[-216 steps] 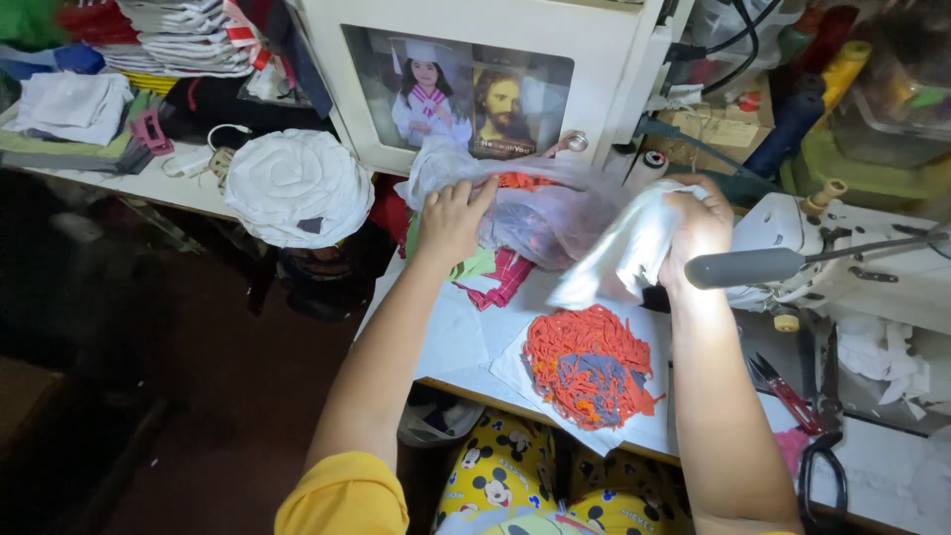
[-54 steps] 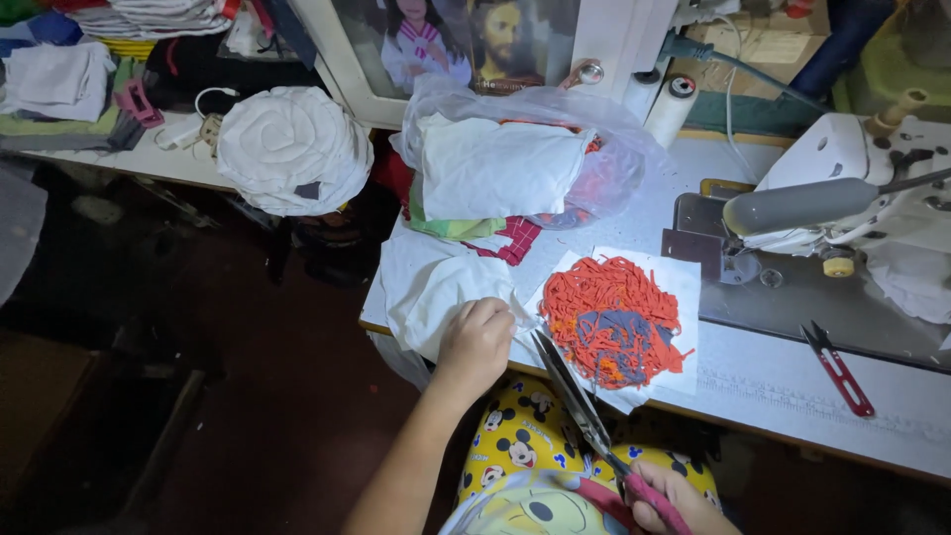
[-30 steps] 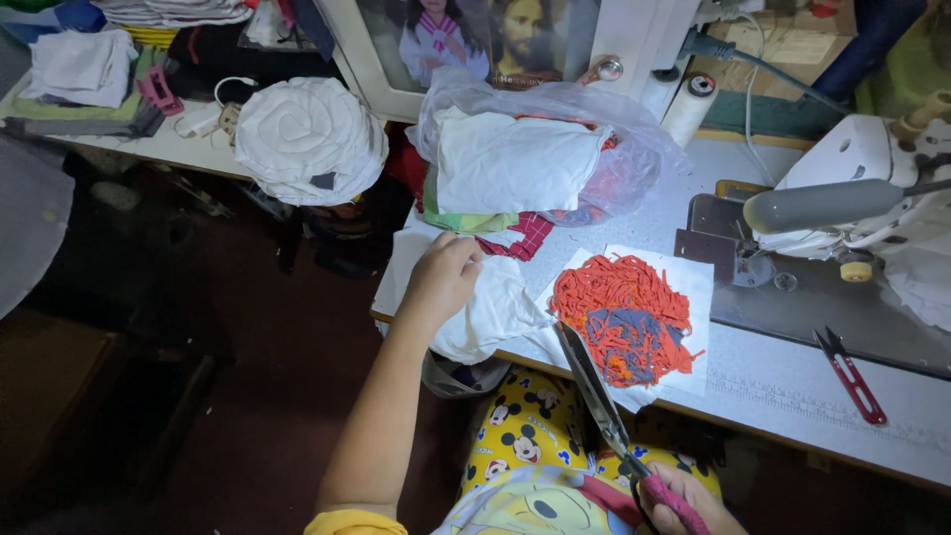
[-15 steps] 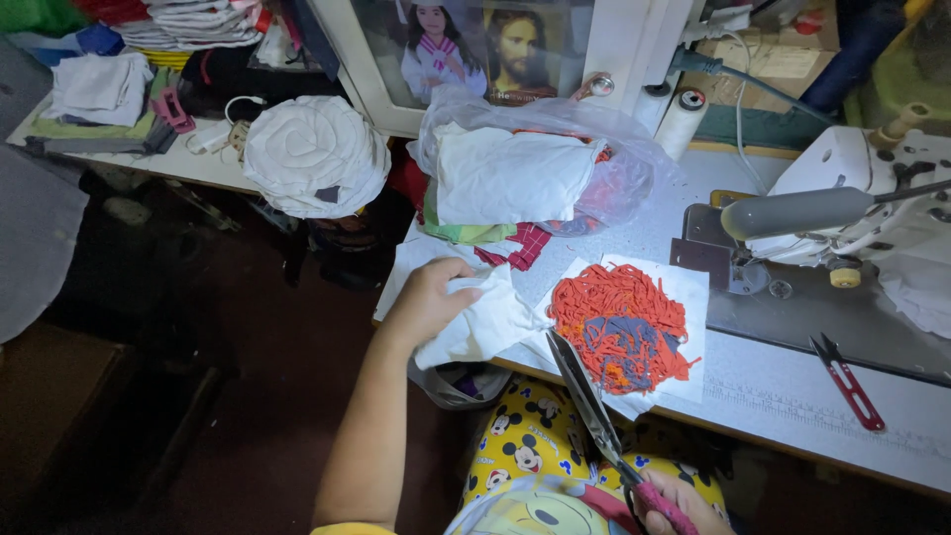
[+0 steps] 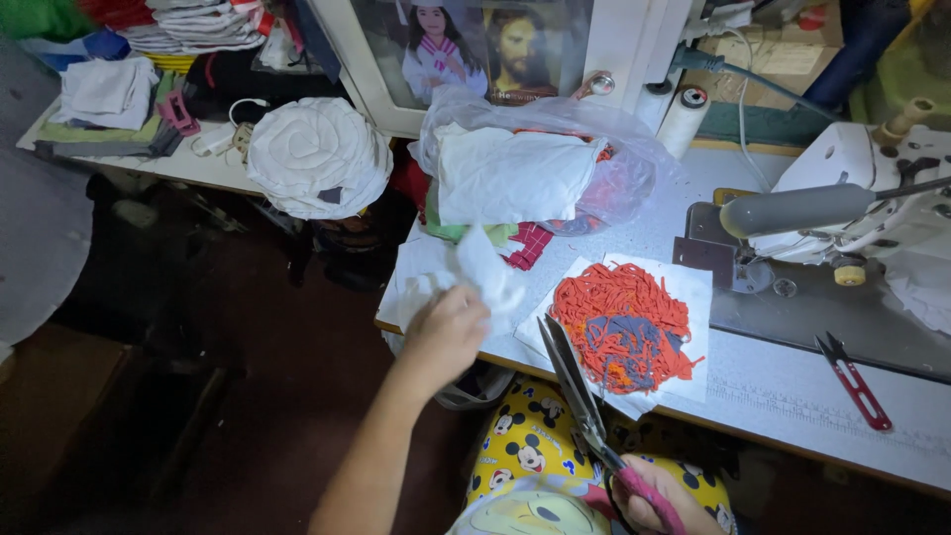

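Note:
My left hand point(image 5: 446, 332) grips a crumpled piece of white cloth point(image 5: 474, 272) and holds it just above the table's near-left corner. At the bottom edge my right hand point(image 5: 659, 507) holds large scissors point(image 5: 577, 394) by their pink handle, blades pointing up toward a pile of orange fabric strips point(image 5: 622, 323). The strips lie on a white sheet point(image 5: 693, 289) with a grey scrap among them. A clear plastic bag point(image 5: 540, 163) stuffed with white and coloured cloth sits behind the pile.
A white sewing machine point(image 5: 857, 203) stands at the right with small red snips point(image 5: 849, 374) on the table point(image 5: 773, 386) in front. Thread cones point(image 5: 682, 119) and a framed picture point(image 5: 475, 45) stand at the back. A coiled white fabric roll point(image 5: 317, 157) and folded cloths point(image 5: 104, 89) lie left.
My left hand has gathered the white cloth off the table corner and lifted it, bunched, toward me. The scissors stay in my right hand, nearly still.

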